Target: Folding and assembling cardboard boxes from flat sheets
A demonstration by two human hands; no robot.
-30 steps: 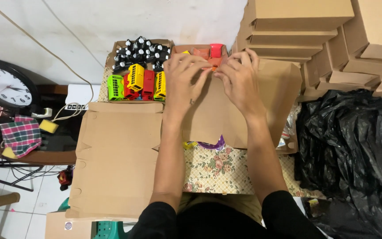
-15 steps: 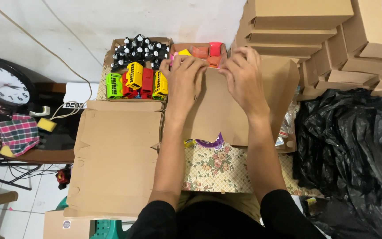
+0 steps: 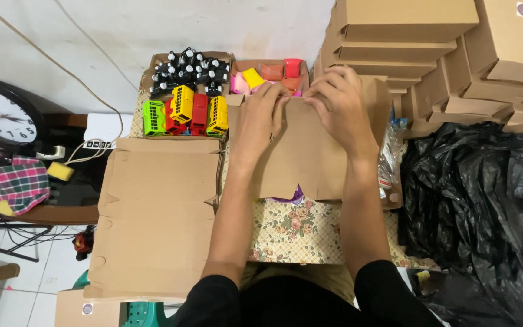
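Pressing on the far edge of a brown cardboard box (image 3: 301, 154), the left hand (image 3: 261, 115) and right hand (image 3: 340, 109) bend their fingers over it, mid-table (image 3: 292, 236), beside the toy buses (image 3: 183, 112).

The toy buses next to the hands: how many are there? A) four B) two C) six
A: four buses stand side by side in a box, one green, two yellow and one red, just left of the left hand.
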